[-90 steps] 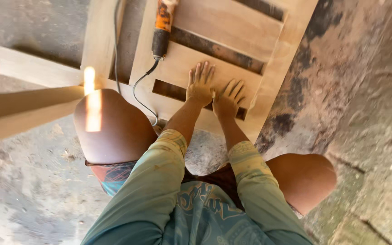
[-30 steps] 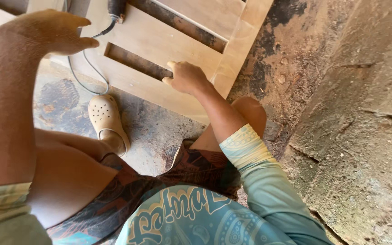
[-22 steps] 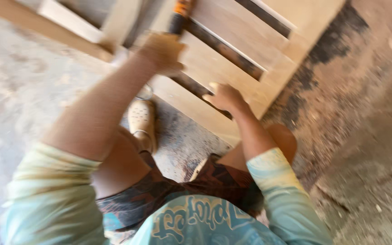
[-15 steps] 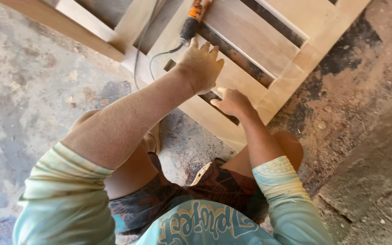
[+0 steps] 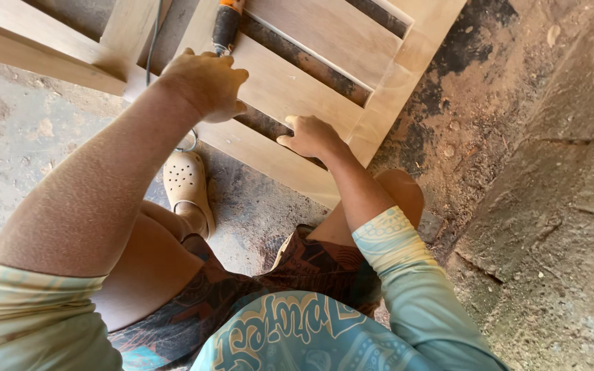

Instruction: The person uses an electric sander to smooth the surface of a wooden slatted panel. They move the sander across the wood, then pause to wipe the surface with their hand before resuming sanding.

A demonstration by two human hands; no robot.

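We count 2 hands, 1 slatted wooden frame, 1 power tool, 1 cord, 1 clog in view.

Left hand [image 5: 204, 82]: at 11 o'clock in the view, fingers curled loosely and spread, palm down over the frame's lower left corner. It holds nothing that we can see; whether the palm touches the wood we cannot tell. Its fingertips lie just beside the tail of the power tool [image 5: 227, 24], at 12 o'clock from the knuckles.

Right hand [image 5: 311, 135]: near centre, fingers bent, tips pressed on the lowest slat at the edge of a gap. Not closed around anything.

Slatted wooden frame [image 5: 297, 86]: pale, smooth, planed wood, lying flat on the ground, running from 12 o'clock toward 2 o'clock. We count 3 broad flat slats visible, with 3 dark gaps between them, bounded by 1 side rail on the right. A second pale timber piece [image 5: 42, 55] lies at 10 o'clock, with 1 crosspiece meeting it.

Power tool: orange and black cylindrical body, resting on the frame, top cut off by the picture edge. Its thin dark cord [image 5: 151, 41] trails down at 11 o'clock.

Clog [image 5: 185, 184]: 1, cream, perforated, moulded plastic or rubber, at 9 o'clock from the right hand.

Ground [image 5: 531, 172]: rough, cracked, brown, dusty.
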